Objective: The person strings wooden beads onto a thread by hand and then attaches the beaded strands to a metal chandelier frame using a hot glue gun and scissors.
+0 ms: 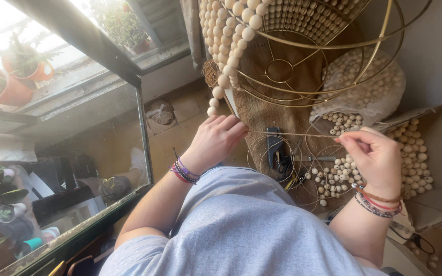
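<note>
A thin taut cord (292,135) runs between my two hands. My left hand (215,139) pinches its left end just below a hanging strand of pale wooden beads (229,56). My right hand (377,156) pinches the right end, fingers closed on it. Above hangs a round brass wire frame (328,61) with many bead strands draped over its top left. Both wrists wear coloured bracelets.
Loose wooden beads (333,176) lie on a brown cloth below, beside a dark tool (276,151) and thin wire hoops. A clear bag of beads (369,87) and a cardboard box (436,153) are at right. A glass tank (67,168) and potted plants (21,71) stand at left.
</note>
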